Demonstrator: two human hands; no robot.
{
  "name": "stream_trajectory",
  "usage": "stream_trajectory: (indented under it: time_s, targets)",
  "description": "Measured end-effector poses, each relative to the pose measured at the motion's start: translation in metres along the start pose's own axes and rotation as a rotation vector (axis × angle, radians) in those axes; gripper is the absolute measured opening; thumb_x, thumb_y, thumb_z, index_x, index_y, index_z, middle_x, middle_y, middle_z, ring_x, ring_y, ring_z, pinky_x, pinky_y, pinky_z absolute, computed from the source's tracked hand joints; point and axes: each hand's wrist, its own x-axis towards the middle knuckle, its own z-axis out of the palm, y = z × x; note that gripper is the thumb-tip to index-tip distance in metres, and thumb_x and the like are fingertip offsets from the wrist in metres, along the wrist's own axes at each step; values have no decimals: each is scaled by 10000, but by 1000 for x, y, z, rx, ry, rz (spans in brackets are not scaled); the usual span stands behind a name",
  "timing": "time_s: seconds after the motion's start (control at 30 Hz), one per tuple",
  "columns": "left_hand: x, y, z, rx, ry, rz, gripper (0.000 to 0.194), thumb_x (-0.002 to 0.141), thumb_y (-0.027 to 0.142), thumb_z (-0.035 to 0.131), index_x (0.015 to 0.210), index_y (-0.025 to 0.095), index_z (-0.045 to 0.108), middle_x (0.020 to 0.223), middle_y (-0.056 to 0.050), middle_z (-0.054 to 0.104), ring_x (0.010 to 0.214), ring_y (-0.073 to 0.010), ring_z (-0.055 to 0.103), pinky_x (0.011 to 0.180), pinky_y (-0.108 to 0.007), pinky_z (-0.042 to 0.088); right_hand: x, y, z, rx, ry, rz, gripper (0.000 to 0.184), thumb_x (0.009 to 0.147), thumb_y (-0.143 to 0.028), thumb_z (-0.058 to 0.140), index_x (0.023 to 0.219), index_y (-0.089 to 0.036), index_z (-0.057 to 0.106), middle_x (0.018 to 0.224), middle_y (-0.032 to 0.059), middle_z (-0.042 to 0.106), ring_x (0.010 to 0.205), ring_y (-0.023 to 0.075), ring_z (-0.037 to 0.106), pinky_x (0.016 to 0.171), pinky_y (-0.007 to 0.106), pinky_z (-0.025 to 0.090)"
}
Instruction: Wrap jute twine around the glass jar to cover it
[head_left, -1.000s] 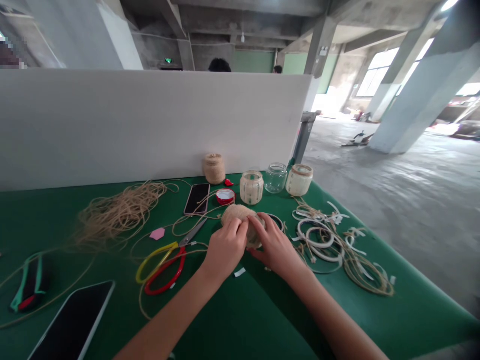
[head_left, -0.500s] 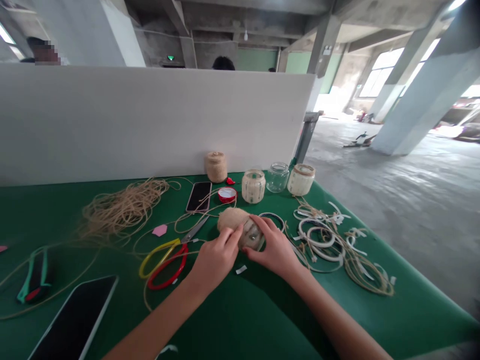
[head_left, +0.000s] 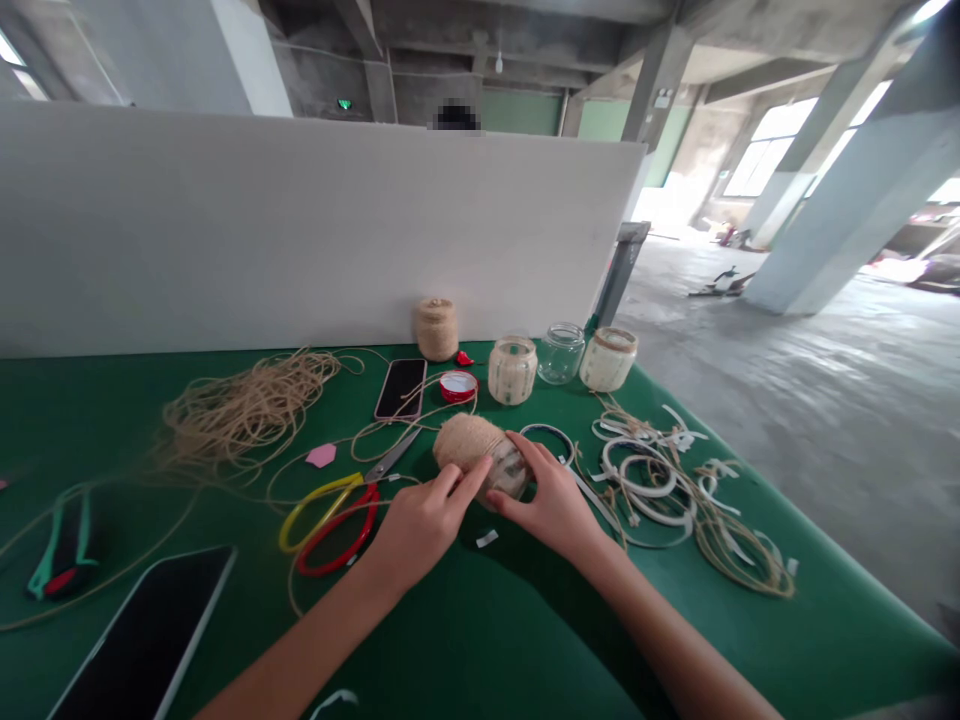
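Observation:
A glass jar lies tilted on its side, partly wrapped in tan twine, with its bare, taped-looking end toward the right. My right hand grips that end, thumb below and fingers above. My left hand is closed beside the wrapping, its index finger pressed on the jar at the edge of the twine turns. A twine strand runs from the left under this hand; its fingertips partly hide it. Close by on the left lie scissors with one yellow and one red handle loop.
Behind stand a twine-wrapped jar, a cream-covered jar, a clear jar and another covered jar. Loose twine, phones, tape rings and a cutter lie around. A white partition rises behind.
The jar has turned slightly in my hands, showing more of its wrapped side. My left index finger has stretched out further along the twine edge. The view has shifted slightly.

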Motion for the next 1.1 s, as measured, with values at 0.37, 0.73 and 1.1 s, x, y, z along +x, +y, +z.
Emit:
stream_trajectory:
  time_s: [0.37,0.73,1.1]
  targets:
    - [4,-6,-9,-34,30,-60,422,831,84,389,1235,175,465,722,-12,568,463,-76,505,428,-198,387,-3,-5,3,-76,28,2,656,688,-449,597,1263,-228,372,1119,97,547,902,243,595,704,363,496]
    - [-1,6,1,-342,36,-117,447,868,105,372,1310,164,354,790,-20,624,608,-102,595,541,-200,477,-2,-4,3,-43,17,31,635,701,-458,590,1249,-228,367,1128,95,537,918,239,591,745,365,483]
    - [-3,16,7,-625,-15,-281,476,885,150,370,1350,218,294,889,-25,676,624,-112,626,525,-199,483,-5,-4,3,-247,35,18,928,700,-612,514,1393,-176,77,1227,151,507,987,309,578,718,421,491]
